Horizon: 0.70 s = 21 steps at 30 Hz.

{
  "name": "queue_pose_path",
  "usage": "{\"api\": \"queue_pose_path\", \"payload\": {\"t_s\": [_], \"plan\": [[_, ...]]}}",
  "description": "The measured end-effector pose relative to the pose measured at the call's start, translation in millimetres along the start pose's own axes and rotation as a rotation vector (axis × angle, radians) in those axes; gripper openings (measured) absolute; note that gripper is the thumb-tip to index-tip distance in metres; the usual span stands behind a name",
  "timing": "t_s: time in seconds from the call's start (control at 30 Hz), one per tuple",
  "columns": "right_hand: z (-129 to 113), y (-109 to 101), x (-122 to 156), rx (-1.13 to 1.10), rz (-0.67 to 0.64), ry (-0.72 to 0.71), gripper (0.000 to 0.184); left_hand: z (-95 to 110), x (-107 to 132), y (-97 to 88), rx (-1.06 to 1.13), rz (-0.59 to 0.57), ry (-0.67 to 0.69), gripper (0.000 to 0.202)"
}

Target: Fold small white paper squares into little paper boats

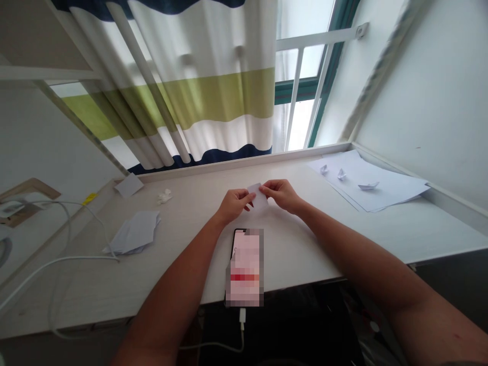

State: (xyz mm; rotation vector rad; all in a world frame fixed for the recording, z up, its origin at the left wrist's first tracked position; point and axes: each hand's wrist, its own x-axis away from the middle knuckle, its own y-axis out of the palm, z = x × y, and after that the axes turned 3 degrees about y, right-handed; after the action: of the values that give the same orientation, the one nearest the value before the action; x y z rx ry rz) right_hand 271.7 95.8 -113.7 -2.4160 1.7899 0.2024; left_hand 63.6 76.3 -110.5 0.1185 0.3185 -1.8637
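Head view: left hand [235, 203] and right hand [280, 195] are both closed in a pinch on a small white paper slip [258, 197], held between them over the desk [114, 284]; it looks only part folded. Three finished paper boats [341, 174] sit on loose white sheets [396, 188] at right. Left: folded paper pile [133, 233], crumpled scrap [163, 196]. Below the hands, a blurred phone [244, 267] with white cable [213, 346]. Striped curtain [202, 76] covers the window [301, 76] behind.
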Motion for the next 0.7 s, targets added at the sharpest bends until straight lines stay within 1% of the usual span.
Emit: {"api": "queue_pose_path", "payload": {"t_s": [0.13, 0.23, 0.33, 0.43, 0.53, 0.6, 0.7], "plan": [[-1.6, 1.3, 1.7, 0.058, -0.007, -0.022, 0.056, 0.1, 1.0, -1.0, -0.028, -0.018, -0.014, 0.045], [-1.6, 1.6, 2.4, 0.104, -0.012, -0.076, 0.06, -0.3, 1.0, -0.4, -0.026, -0.052, -0.01, 0.046], [-0.8, 1.9, 2.1, 0.115, -0.014, -0.108, 0.063, 0.4, 0.3, 1.0, -0.022, -0.021, -0.011, 0.046], [-0.8, 2.9, 2.7, 0.106, -0.066, -0.033, 0.07, 2.4, -0.5, 1.6, -0.027, 0.054, -0.002, 0.047], [-2.9, 3.7, 4.8, 0.188, -0.134, 0.02, 0.075, 5.1, -0.6, 1.5, -0.017, 0.095, 0.011, 0.046], [-5.1, 4.0, 6.4, 0.219, -0.134, 0.021, 0.075, 6.3, -0.5, 1.5, 0.001, 0.102, 0.013, 0.045], [-8.2, 4.3, 8.6, 0.184, -0.11, 0.05, 0.074, 6.6, -0.9, 1.2, 0.014, 0.113, 0.014, 0.044]]}}
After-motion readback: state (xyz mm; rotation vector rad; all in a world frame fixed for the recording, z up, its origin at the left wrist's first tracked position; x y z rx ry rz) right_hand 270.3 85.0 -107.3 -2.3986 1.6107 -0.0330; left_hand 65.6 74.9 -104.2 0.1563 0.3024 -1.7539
